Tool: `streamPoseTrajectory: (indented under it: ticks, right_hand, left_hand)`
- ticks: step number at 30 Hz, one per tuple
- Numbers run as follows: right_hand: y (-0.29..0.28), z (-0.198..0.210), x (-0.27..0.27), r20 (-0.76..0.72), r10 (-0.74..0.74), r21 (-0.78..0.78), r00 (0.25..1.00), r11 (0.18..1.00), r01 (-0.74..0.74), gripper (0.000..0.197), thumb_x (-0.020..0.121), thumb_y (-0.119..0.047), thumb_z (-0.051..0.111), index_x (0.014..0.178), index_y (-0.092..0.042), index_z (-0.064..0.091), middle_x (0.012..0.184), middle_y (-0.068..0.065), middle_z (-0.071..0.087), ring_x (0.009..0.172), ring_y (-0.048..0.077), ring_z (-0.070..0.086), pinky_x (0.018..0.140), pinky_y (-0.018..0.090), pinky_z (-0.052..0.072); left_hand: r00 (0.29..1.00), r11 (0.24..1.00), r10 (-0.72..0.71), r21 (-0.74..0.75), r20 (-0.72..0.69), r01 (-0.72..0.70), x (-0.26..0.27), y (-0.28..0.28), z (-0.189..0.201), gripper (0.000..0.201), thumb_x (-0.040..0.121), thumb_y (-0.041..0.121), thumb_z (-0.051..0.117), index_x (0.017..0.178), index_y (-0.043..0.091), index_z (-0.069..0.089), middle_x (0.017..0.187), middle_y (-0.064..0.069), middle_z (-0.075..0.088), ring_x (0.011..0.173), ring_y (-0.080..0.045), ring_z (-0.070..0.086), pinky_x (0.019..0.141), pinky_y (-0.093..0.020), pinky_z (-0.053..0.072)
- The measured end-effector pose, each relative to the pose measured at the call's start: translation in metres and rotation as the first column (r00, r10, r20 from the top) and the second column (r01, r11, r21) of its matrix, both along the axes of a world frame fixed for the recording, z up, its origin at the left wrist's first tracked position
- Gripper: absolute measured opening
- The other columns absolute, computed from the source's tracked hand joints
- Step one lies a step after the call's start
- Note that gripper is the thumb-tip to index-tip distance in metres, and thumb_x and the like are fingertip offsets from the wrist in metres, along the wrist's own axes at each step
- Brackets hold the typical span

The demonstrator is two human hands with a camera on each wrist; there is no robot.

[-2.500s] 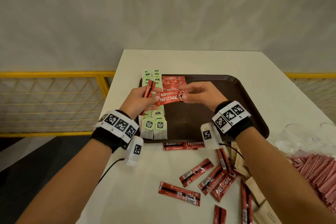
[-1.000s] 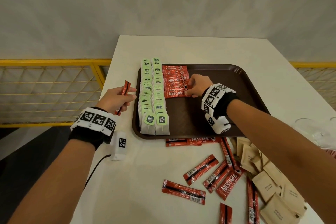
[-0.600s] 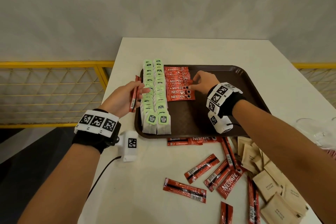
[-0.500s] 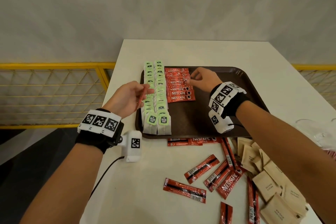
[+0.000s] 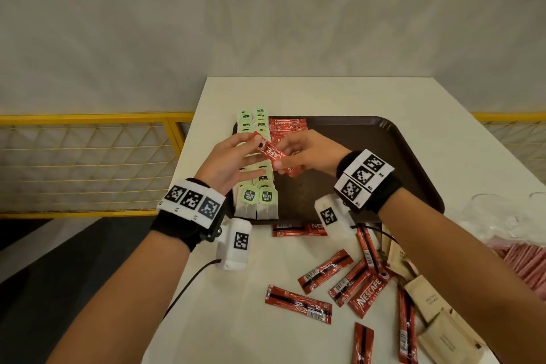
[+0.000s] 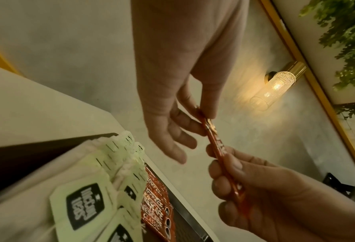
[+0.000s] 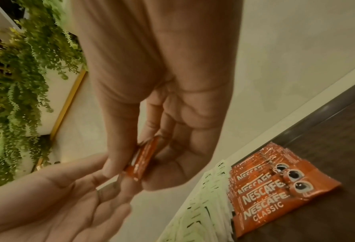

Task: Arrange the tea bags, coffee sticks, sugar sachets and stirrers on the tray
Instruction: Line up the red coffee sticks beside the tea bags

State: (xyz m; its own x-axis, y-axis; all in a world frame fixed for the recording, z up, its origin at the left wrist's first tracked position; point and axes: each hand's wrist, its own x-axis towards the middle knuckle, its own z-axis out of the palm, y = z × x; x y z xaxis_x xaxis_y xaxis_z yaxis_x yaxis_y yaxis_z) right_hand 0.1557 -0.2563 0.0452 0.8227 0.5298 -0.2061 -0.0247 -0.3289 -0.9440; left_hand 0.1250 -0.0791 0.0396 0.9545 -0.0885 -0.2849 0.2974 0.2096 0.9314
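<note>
Grey wall (image 5: 266,23), yellow mesh railing (image 5: 88,156), lit wall lamp (image 6: 275,85), hanging greenery (image 7: 17,73)

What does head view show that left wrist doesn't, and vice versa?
Head only: loose coffee sticks and brown sachets lying on the white table in front of the tray, plus the pink pile at the right edge.

Left wrist only: a lit wall lamp and hanging greenery.

Both: the left hand and right hand holding one coffee stick between them, above the tea bag rows and the stick row on the brown tray.
</note>
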Motion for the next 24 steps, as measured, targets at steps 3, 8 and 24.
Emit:
streamPoseTrajectory:
  ticks: [3,8,24]
  right_hand:
    - [-0.004,0.005,-0.005,-0.007,0.038,-0.020,0.999,0.999,-0.039,0.010,0.084,-0.010,0.066,0.094,-0.011,0.066,0.082,0.001,0.067,0.070,0.007,0.065,0.063,0.019,0.053]
    - [-0.003,0.016,-0.011,0.056,0.030,-0.086,0.998,0.996,-0.025,0.006,0.086,-0.009,0.064,0.092,-0.008,0.064,0.070,-0.003,0.057,0.051,-0.003,0.054,0.050,0.012,0.044]
    - [-0.008,0.017,-0.002,0.532,0.111,-0.374,0.840,0.920,0.115,0.024,0.087,-0.018,0.065,0.110,-0.013,0.065,0.091,-0.011,0.057,0.079,-0.003,0.051,0.069,-0.001,0.035]
  left_hand:
    - [0.999,0.998,0.026,0.054,0.034,-0.028,-0.004,0.002,-0.001,0.004,0.088,0.017,0.062,0.092,0.016,0.062,0.089,-0.003,0.068,0.079,-0.015,0.065,0.069,-0.028,0.054]
    - [0.992,0.983,-0.020,0.181,0.121,-0.002,-0.010,-0.008,0.005,0.014,0.088,0.018,0.063,0.102,0.016,0.066,0.090,-0.001,0.065,0.077,-0.012,0.061,0.067,-0.023,0.051]
    - [0.984,0.900,-0.080,0.436,0.161,0.002,-0.002,-0.010,0.003,0.024,0.083,0.002,0.067,0.106,0.006,0.062,0.086,-0.008,0.066,0.068,-0.010,0.063,0.055,-0.014,0.051]
